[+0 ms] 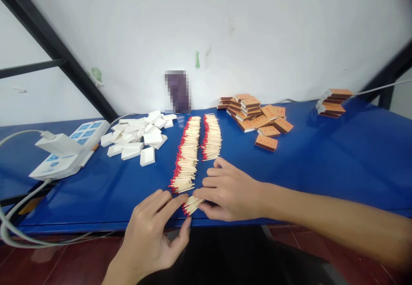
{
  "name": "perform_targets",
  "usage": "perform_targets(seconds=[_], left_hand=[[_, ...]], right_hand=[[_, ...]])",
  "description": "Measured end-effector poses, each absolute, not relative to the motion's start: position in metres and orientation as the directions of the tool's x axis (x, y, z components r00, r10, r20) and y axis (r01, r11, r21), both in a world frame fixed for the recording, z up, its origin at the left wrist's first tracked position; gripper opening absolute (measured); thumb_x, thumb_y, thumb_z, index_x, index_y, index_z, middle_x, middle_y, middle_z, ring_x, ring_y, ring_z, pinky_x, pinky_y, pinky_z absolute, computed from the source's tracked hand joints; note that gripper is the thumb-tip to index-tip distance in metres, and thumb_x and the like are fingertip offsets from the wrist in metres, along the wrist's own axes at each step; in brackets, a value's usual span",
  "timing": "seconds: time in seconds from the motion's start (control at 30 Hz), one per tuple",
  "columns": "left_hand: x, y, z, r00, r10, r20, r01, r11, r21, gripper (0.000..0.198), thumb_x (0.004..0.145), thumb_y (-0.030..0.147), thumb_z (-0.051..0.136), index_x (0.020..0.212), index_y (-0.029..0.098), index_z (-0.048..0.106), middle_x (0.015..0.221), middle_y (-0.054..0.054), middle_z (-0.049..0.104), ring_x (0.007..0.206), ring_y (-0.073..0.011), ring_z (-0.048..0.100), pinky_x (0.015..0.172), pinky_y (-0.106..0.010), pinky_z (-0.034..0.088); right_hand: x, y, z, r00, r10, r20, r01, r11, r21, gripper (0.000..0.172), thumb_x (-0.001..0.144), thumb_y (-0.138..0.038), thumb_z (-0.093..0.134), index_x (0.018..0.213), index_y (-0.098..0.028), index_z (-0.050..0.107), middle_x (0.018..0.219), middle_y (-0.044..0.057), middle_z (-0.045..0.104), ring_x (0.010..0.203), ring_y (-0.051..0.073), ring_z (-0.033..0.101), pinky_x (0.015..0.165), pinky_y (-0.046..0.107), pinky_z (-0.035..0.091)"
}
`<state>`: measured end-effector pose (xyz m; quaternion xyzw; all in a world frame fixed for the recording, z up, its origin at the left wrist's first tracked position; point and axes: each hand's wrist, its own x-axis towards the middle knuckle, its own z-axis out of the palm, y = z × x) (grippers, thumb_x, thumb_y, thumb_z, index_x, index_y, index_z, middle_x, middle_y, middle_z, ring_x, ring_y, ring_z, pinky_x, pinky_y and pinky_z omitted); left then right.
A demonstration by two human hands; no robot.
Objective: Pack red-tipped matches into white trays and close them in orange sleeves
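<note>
A small bunch of red-headed matches (pixel 192 206) lies near the front edge of the blue table, between my two hands. My left hand (pixel 154 225) is open at the head end, its thumb and index finger apart on either side of the bunch; the index fingertip seems to touch it. With thumb and index finger my right hand (pixel 228 190) pinches the bare wooden ends, its other fingers curled. Just behind are a long row of matches (pixel 188 152) and a shorter row of matches (pixel 211 137), red heads pointing left.
White matchbox trays (pixel 131 132) lie heaped at left, beside a power strip (pixel 80 141) with cables. Orange matchboxes (pixel 252 111) are piled at back right, and a small stack of matchboxes (pixel 333 100) stands farther right. A pixelated dark object (pixel 178 92) leans on the wall.
</note>
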<state>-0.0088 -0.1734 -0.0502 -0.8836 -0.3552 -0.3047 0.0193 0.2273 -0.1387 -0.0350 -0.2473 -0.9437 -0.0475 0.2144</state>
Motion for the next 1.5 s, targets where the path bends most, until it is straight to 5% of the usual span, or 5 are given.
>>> perform_targets(seconds=[1.5], left_hand=[[-0.0108, -0.1681, -0.0518, 0.554, 0.682, 0.478, 0.617, -0.722, 0.313, 0.012, 0.095, 0.027, 0.063, 0.102, 0.021, 0.072, 0.063, 0.004, 0.057, 0.056, -0.0108, 0.052, 0.057, -0.023, 0.043]], right_hand=[[0.2279, -0.139, -0.0342, -0.831, 0.44, 0.339, 0.469, 0.883, 0.006, 0.024, 0.1, -0.028, 0.051, 0.081, -0.016, 0.062, 0.064, -0.001, 0.062, 0.065, 0.015, 0.047, 0.074, 0.034, 0.021]])
